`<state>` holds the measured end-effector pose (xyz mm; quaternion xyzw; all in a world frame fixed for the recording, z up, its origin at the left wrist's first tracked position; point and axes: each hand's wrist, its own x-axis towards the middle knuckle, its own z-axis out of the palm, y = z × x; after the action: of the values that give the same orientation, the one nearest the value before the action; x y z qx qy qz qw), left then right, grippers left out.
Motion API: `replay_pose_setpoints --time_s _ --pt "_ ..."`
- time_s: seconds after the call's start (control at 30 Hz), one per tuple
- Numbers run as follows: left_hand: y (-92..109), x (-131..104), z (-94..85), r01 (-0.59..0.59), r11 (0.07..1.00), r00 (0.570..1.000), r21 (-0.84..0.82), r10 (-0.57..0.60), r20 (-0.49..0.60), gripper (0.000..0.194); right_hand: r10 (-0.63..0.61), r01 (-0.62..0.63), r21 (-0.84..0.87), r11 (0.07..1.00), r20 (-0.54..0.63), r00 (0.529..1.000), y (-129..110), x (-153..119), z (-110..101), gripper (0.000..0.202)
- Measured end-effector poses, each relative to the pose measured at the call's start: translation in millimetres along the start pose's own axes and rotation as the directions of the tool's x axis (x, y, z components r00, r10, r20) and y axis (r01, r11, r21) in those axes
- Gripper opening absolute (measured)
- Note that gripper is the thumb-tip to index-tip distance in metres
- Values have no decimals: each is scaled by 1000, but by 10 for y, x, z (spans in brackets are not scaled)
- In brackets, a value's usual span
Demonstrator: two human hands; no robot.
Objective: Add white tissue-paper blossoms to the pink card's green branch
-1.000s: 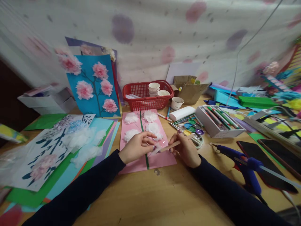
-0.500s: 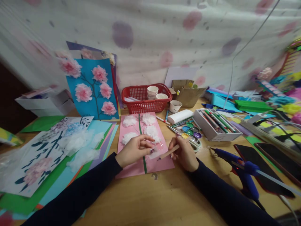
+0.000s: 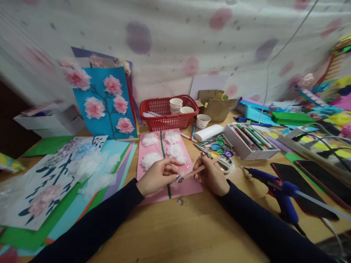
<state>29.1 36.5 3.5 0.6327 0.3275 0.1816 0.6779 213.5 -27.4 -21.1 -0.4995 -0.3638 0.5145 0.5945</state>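
Observation:
Over the lower part of a pink sheet (image 3: 153,182), my left hand (image 3: 160,175) pinches a small white tuft (image 3: 180,177) between thumb and finger. My right hand (image 3: 212,173) grips a flat wooden stick (image 3: 196,171), whose tip meets the tuft at my left fingertips. A green painted stem (image 3: 162,146) runs down the sheet, with several white fluffy puffs (image 3: 150,159) on both sides of it. More loose white fluff (image 3: 97,182) lies on the coloured papers to the left.
Behind the sheet stands a red basket (image 3: 170,122) with paper cups. A blue flower picture (image 3: 105,128) leans at the back left. To the right are a paint palette (image 3: 221,150), a white box of pens (image 3: 246,151), a blue glue gun (image 3: 283,204) and a phone (image 3: 298,190).
The stick in my right hand has turned and moved left, so its tip now meets the white tuft at my left fingertips. The view has shifted slightly.

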Motion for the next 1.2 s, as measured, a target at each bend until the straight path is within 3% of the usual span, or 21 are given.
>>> replay_pose_setpoints --time_s 0.33,0.53,0.63,0.8,1.2 --pt "-77 26 -31 -53 997 997 -55 56 50 34 12 -12 3 1000 -23 1000 -3 8 -9 52" --pt "-23 21 -51 21 999 1000 -42 -20 22 46 -12 12 2 1000 -22 1000 16 31 -18 51" --pt "-15 26 -66 20 999 1000 -26 -20 -9 43 -71 70 -8 997 -89 994 17 41 -52 49" --pt "-34 23 -76 -4 999 999 -54 6 43 41 -119 123 0 992 -245 962 -3 57 -93 45" --pt "-118 1 3 -10 996 995 -88 19 98 41 1 -1 4 1000 -80 997 6 14 -12 49"
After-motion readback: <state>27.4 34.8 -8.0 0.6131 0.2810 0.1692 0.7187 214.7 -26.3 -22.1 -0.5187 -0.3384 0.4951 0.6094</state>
